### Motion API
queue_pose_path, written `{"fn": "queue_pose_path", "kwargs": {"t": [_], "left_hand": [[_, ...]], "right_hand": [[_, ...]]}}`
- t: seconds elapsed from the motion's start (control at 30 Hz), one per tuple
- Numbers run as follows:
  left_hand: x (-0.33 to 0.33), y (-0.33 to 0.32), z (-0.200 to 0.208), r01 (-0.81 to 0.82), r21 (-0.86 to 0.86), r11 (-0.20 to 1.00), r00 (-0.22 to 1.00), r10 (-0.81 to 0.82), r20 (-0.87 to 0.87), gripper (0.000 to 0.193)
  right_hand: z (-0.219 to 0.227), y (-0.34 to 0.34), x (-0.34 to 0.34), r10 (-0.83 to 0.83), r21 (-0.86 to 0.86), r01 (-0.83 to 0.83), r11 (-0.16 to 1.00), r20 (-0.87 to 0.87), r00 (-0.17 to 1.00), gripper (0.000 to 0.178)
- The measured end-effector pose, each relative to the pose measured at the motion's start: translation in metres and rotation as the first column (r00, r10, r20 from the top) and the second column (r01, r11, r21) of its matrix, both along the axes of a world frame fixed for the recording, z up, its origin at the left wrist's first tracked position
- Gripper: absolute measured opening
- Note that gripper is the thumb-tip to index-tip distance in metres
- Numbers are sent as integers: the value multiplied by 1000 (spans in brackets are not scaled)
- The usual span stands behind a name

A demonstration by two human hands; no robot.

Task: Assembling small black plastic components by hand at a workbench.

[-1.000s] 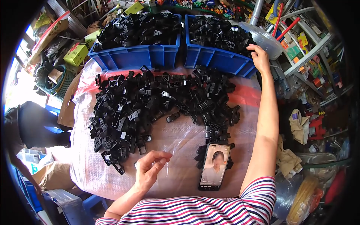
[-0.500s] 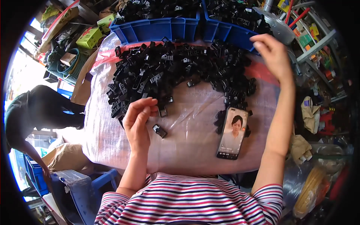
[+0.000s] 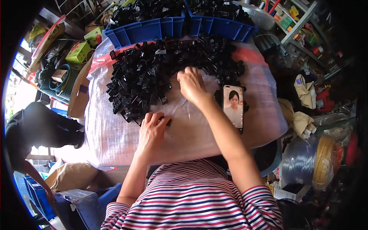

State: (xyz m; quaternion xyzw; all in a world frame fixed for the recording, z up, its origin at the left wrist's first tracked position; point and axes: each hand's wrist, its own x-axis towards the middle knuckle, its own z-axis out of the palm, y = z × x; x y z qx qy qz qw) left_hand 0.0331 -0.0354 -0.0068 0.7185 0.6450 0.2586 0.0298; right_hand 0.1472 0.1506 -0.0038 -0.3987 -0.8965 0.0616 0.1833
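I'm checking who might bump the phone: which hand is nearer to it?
Right. The right hand lies just left of the phone, close beside it. The left hand rests farther left, at the near edge of the black parts pile.

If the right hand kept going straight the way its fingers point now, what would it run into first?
The right hand points up the picture, away from the body. Its fingertips already sit at the edge of the pile of black plastic parts, so it would probably meet those first; the blue bins lie farther on.
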Motion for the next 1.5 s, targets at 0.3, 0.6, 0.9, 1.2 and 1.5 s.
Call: {"fn": "queue_pose_path", "kwargs": {"t": [0.3, 0.6, 0.9, 1.2, 1.5], "left_hand": [[9, -6, 5, 88, 127, 988, 981, -108, 159, 36], [15, -25, 0, -196, -47, 980, 917, 200, 344, 29], [17, -21, -1, -88, -125, 988, 929, 127, 347, 38], [7, -9, -7, 168, -73, 983, -318, 124, 940, 40], [7, 1, -17, 176, 12, 984, -515, 82, 853, 37]], "right_hand": [[-15, -66, 32, 129, -61, -169, 984, -411, 902, 22], [-18, -71, 38, 67, 147, -28, 989, -267, 961, 38], [-21, -64, 49, -11, 72, 44, 996, -401, 916, 36], [0, -72, 56, -53, -101, 31, 994, -220, 974, 32], [-5, -105, 70, 24, -88, -55, 995, -325, 945, 27]]}}
